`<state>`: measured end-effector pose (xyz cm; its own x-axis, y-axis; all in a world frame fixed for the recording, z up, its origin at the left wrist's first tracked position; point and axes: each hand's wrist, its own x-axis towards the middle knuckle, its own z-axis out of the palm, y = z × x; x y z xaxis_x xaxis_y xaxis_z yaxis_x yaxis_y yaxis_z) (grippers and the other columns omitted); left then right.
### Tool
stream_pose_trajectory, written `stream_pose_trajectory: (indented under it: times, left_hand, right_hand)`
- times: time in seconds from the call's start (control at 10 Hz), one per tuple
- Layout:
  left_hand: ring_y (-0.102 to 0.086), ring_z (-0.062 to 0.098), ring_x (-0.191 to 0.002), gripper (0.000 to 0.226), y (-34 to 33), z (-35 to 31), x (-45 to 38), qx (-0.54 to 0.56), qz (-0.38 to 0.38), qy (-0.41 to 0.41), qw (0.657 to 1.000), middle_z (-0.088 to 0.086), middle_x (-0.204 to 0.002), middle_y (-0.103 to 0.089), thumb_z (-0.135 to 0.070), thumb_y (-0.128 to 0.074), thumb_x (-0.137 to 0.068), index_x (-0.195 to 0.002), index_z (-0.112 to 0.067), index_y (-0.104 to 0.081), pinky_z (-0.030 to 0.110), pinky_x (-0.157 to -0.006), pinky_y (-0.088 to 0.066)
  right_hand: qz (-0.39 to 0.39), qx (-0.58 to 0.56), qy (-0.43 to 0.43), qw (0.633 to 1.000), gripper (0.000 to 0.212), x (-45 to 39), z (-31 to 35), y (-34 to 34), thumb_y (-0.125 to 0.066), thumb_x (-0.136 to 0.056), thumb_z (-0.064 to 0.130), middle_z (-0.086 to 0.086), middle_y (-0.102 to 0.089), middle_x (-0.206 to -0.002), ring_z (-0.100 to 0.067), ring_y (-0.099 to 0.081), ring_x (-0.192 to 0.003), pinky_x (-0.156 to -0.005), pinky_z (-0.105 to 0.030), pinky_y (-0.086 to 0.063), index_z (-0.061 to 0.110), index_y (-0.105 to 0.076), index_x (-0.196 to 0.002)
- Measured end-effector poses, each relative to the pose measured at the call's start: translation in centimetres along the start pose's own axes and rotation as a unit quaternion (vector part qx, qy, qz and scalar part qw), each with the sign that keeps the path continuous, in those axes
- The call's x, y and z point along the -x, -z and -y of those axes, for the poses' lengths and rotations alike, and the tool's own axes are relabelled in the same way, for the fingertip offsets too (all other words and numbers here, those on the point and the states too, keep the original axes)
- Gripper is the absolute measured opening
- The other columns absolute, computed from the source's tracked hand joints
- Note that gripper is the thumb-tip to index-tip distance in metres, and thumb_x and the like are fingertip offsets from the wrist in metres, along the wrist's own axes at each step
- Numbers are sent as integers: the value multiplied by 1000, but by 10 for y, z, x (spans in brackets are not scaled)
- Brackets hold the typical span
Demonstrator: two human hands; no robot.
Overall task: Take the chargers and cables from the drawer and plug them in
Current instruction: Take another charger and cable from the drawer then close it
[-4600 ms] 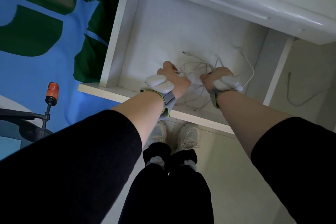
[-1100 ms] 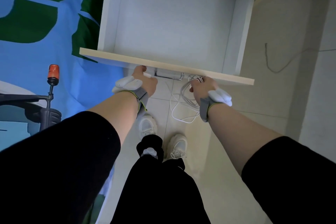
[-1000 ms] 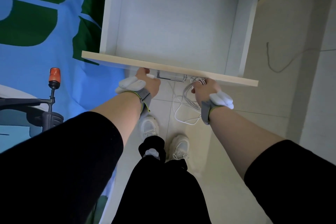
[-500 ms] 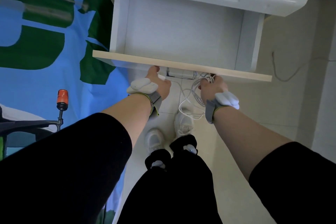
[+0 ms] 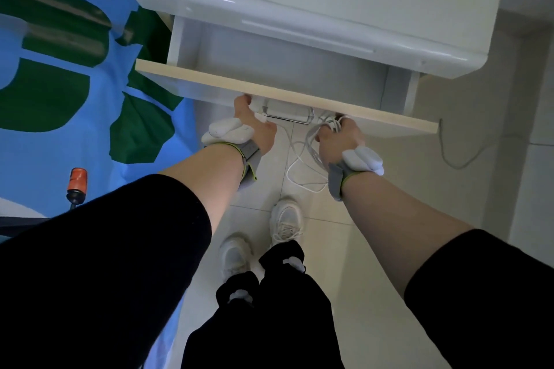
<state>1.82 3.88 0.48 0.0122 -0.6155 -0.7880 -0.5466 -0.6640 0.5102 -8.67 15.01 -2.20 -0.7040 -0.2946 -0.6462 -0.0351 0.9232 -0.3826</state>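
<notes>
The white drawer [image 5: 287, 93] with a pale wood top edge stands partly pulled out of the white cabinet [image 5: 314, 3]; nothing shows in the visible part of its inside. My left hand [image 5: 254, 123] presses against the drawer front beside the metal handle [image 5: 289, 114], with a small white plug end pinched in its fingers. My right hand [image 5: 340, 136] is against the drawer front too, closed on a bundle of white cables [image 5: 305, 159] whose loops hang down toward the floor.
A blue and green bedspread [image 5: 75, 84] lies at the left. A chair part with an orange lever [image 5: 77, 184] is at lower left. A loose grey cord [image 5: 458, 156] lies on the tiled floor at right. My white shoes [image 5: 284, 219] stand below the drawer.
Both hands lifted the cables out of the drawer and went to its front. Over the last second the drawer has slid further into the cabinet.
</notes>
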Motion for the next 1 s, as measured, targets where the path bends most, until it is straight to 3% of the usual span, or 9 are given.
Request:
stream_pose_trajectory:
  times: [0.1, 0.2, 0.3, 0.4, 0.5, 0.6, 0.7, 0.9, 1.0]
  left_hand:
    - [-13, -7, -87, 50, -10, -9, -8, 109, 17, -27, 993, 20, -90, -33, -9, -54, -85, -76, -41, -17, 30, -81, -16]
    - [-25, -4, -83, 44, -15, -26, -6, 73, 55, 48, 995, 4, -94, -36, -18, -55, -88, -77, -41, -19, 24, -73, -24]
    - [-36, 9, -59, 31, -15, -29, -16, 1, 82, -8, 997, -6, -79, -36, -46, -54, -85, -75, -26, -33, 13, -55, -31]
    - [-45, 10, -81, 24, -26, -39, -32, -106, 88, -71, 988, -5, -102, -40, -35, -50, -93, -114, -36, -39, 19, -72, -38]
    - [-55, 11, -101, 58, -32, -44, -30, -44, 93, -43, 994, -3, -131, -43, -25, -48, -95, -147, -35, -23, 19, -77, -46]
    - [-52, 27, -118, 72, -38, -44, -43, -87, 65, -92, 990, 11, -144, -44, -17, -52, -90, -151, -26, -14, 36, -95, -41]
    - [-40, 12, -104, 61, -37, -49, -41, -150, 88, -115, 978, 4, -153, -29, -20, -44, -97, -150, -31, -17, 16, -86, -37]
    - [-53, 32, -117, 72, -26, -49, -22, -248, 48, -157, 955, 20, -137, -50, -13, -53, -88, -150, -15, -16, 42, -97, -41]
    - [-46, 22, -96, 70, -17, -49, -11, -243, 60, -148, 957, 17, -135, -52, -13, -53, -88, -149, -16, -20, 39, -92, -43]
  right_hand:
    - [-3, 1, 17, 1000, 41, -16, 7, 6, -43, -87, 40, -1, -61, -104, -28, -56, -89, -77, -32, -38, 20, -53, -121]
    - [-15, -10, 51, 999, 41, -26, 14, 8, -45, -91, 35, -1, -54, -99, -24, -51, -85, -75, -29, -34, 15, -48, -127]
    - [-24, -10, 70, 997, 45, -33, 22, 10, -45, -92, 32, -4, -54, -101, -27, -55, -92, -74, -28, -33, 12, -43, -132]
    - [-31, -16, 78, 996, 50, -45, 32, 13, -47, -93, 29, -10, -58, -120, -30, -56, -105, -74, -26, -32, 12, -38, -139]
    - [-38, -16, 90, 995, 49, -55, 39, 18, -48, -93, 26, -13, -57, -121, -32, -56, -107, -74, -25, -31, 9, -38, -138]
    - [-34, -14, 87, 996, 48, -63, 45, 19, -47, -93, 27, -7, -54, -105, -24, -51, -89, -72, -23, -30, 10, -39, -137]
    - [-28, -10, 86, 996, 44, -67, 43, 16, -48, -92, 28, 0, -49, -94, -22, -47, -81, -71, -26, -31, 7, -43, -131]
    - [-17, -20, 78, 997, 42, -58, 41, 16, -50, -90, 28, -1, -51, -93, -22, -48, -80, -73, -28, -36, 15, -45, -129]
    - [-14, -52, 83, 995, 41, -42, 43, 22, -52, -88, 29, 2, -53, -95, -20, -50, -83, -74, -26, -36, 18, -50, -127]
